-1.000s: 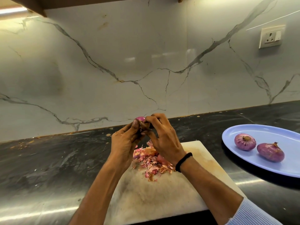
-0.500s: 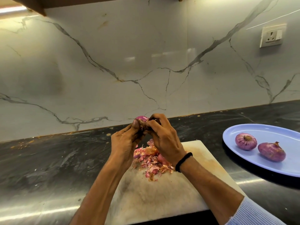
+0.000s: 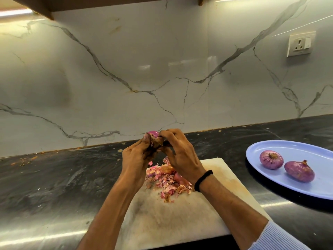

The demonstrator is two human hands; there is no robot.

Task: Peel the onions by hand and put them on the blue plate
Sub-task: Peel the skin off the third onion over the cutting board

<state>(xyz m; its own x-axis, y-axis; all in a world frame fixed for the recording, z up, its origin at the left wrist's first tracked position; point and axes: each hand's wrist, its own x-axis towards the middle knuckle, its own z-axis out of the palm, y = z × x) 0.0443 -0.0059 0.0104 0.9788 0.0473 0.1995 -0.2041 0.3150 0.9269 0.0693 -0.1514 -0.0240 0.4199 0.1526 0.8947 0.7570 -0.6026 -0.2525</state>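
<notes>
Above the white cutting board (image 3: 162,222) my left hand (image 3: 137,156) grips a small purple onion (image 3: 153,133), only its top showing past my fingers. My right hand (image 3: 180,154) pinches the brown skin at the onion's near side with thumb and fingertips. A heap of pink and tan peelings (image 3: 165,179) lies on the board under my hands, with what looks like another onion (image 3: 179,177) partly hidden among them. The blue plate (image 3: 270,148) at the right holds two purple onions (image 3: 271,159) (image 3: 299,171).
The board and plate sit on a dark stone counter (image 3: 54,177) against a white marble wall. A power socket (image 3: 300,44) is on the wall at the upper right. Crumbs of skin lie along the counter's back edge at the left.
Both hands stay together on the onion at the same spot. My right fingers have shifted slightly on the skin; little else differs.
</notes>
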